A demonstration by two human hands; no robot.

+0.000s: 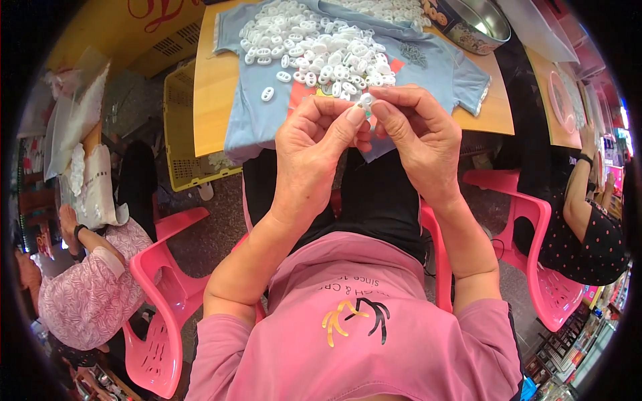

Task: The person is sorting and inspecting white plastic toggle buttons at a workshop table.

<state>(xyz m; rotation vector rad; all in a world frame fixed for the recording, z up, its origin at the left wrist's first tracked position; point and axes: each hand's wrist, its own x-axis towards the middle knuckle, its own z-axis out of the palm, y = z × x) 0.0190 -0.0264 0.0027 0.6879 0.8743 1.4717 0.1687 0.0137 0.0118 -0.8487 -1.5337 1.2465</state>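
Between my fingertips, just above the near edge of the table, is a small white plastic piece (366, 101). My left hand (317, 130) pinches it from the left with thumb and forefinger. From the right, my right hand (418, 130) grips the same piece, its fingers curled. Beyond my hands lies a large heap of similar white oval pieces (341, 57) with holes, spread over a light blue shirt (251, 120). One loose white piece (267, 93) rests apart on the cloth. A small pile of tiny grey metal parts (414, 55) sits to the right of the heap.
A round metal tin (478, 27) stands at the back right of the wooden table (206, 87). To the left is a yellow plastic crate (179, 127). Pink chairs (170, 287) stand on both sides. Other people work at left (93, 281) and right (582, 220).
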